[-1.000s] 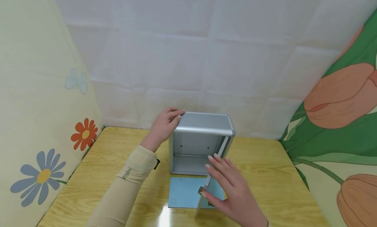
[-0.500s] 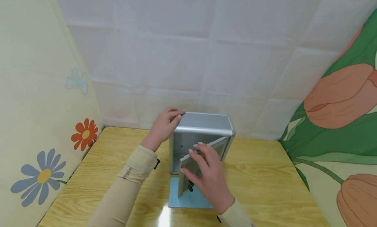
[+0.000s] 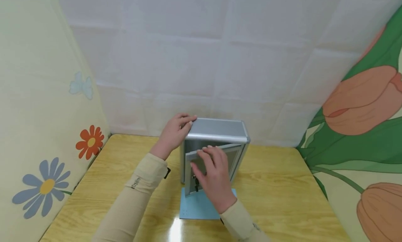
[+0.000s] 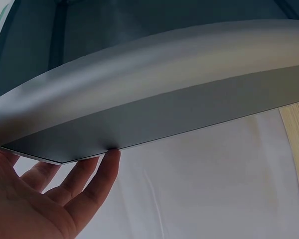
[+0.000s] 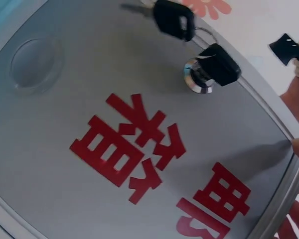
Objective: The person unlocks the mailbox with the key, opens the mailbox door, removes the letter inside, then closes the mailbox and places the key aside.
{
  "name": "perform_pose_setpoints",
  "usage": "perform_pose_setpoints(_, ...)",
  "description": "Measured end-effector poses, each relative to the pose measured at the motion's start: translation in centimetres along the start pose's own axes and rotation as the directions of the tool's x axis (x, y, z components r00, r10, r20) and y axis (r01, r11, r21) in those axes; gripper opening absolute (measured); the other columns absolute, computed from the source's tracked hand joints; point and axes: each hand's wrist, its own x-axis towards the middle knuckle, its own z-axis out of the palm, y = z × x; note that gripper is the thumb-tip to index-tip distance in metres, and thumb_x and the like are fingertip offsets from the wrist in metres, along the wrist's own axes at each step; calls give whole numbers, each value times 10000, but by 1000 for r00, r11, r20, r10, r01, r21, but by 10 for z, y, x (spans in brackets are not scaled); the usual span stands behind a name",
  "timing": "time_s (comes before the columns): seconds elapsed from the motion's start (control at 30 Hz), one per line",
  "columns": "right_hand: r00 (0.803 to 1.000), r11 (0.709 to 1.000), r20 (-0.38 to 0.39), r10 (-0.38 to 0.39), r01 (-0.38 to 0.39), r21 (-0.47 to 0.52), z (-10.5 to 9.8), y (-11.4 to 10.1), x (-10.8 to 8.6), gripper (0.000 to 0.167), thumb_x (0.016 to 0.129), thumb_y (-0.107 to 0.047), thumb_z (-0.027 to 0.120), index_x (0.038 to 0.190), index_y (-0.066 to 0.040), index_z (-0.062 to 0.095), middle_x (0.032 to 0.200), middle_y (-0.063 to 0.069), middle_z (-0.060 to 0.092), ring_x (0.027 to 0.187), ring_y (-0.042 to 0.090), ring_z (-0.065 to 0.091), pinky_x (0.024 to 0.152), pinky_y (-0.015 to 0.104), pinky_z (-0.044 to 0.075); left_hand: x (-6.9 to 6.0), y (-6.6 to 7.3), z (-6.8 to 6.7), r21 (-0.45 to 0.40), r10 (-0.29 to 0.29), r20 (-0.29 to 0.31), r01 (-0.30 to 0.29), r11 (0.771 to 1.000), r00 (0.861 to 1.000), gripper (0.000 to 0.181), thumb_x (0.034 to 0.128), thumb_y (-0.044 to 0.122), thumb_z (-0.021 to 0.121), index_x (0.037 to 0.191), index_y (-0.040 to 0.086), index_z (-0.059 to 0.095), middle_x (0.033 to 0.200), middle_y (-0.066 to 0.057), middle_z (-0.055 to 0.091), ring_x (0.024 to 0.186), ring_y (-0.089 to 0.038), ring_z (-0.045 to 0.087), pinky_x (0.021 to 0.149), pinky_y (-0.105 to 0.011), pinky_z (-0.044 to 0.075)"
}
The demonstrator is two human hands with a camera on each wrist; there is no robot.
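A grey metal box (image 3: 220, 128) stands on the table with its hinged door (image 3: 233, 158) partly open. My left hand (image 3: 173, 133) rests on the box's top left corner; in the left wrist view its fingertips (image 4: 112, 154) touch the box's edge. With the thumb on the front and the fingers over the top edge, my right hand (image 3: 215, 175) holds the door near its free side. Two black-headed keys hang at the door's lock, one key (image 5: 219, 64) in it, beside red characters (image 5: 109, 152) in the right wrist view.
A light blue sheet (image 3: 199, 207) lies on the wooden table (image 3: 273, 193) below the door, partly covered by my right arm. Behind the box hangs a white cloth (image 3: 169, 67). Patterned panels with flowers stand at the left and right.
The door has swung leftward and inward, toward the box's opening, with my right hand moving along with it. My left hand has stayed on the box's corner.
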Motion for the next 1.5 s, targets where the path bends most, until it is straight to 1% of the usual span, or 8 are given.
perform_pose_setpoints(0.17,1000,1000,-22,-2,2,-17,10,6,7,403,811,-201,773,1147,-42,616,1162,121,530,1119,309,474,987,443,343,1,-1,0,-10,-8,-2,8,1000,1000,360,1015,245,442,1318,142,605,1284,-76,522,1114,-246,509,879,-439,448)
perform_pose_setpoints(0.3,1000,999,-21,16,-16,-36,18,9,11,385,826,-199,758,1150,-46,615,1166,120,512,1101,305,462,952,443,355,3,-2,0,-15,-6,-10,6,1000,1000,354,1014,244,446,1312,148,610,1271,-72,531,1099,-236,517,858,-419,454)
perform_pose_setpoints(0.5,999,997,-16,33,-34,-69,27,13,14,319,851,-177,723,1127,-50,623,1143,111,507,1083,301,456,938,435,356,1,-4,0,-18,-1,2,1,1000,1000,360,1019,243,434,1322,142,599,1283,-77,520,1109,-241,510,863,-427,451)
perform_pose_setpoints(0.7,999,995,-13,51,-52,-87,27,14,16,295,845,-154,726,1109,-60,635,1122,96,510,1048,290,452,916,435,361,2,-6,2,-18,-17,-2,17,1000,1000,356,1013,241,444,1316,152,607,1296,-92,517,1125,-248,505,879,-431,447)
perform_pose_setpoints(0.9,999,994,-8,41,-41,-104,27,17,17,297,841,-162,733,1105,-66,635,1115,97,507,1032,291,446,909,436,357,4,-6,2,-12,-20,0,20,1000,1000,365,1008,258,443,1317,154,608,1310,-103,510,1143,-264,502,890,-440,444)
perform_pose_setpoints(1.27,998,996,-49,26,-30,-82,29,20,18,272,841,-131,723,1089,-63,634,1093,106,509,999,299,442,876,441,356,5,-1,1,-14,-18,2,18,1000,1000,363,1001,248,458,1318,150,606,1317,-116,509,1156,-266,495,905,-441,436)
perform_pose_setpoints(1.37,998,996,-52,28,-32,-83,30,20,17,268,842,-132,720,1087,-68,634,1089,103,512,996,298,442,875,440,356,4,0,1,-16,-22,-2,22,1000,1000,361,997,243,463,1314,152,610,1321,-135,508,1155,-269,494,904,-442,436)
perform_pose_setpoints(1.5,999,996,-47,28,-32,-85,30,20,17,274,835,-127,725,1087,-70,633,1087,98,514,996,293,443,875,438,358,3,0,1,-16,-27,-8,27,1000,1000,359,993,240,467,1308,153,616,1301,-111,521,1139,-258,500,894,-431,440)
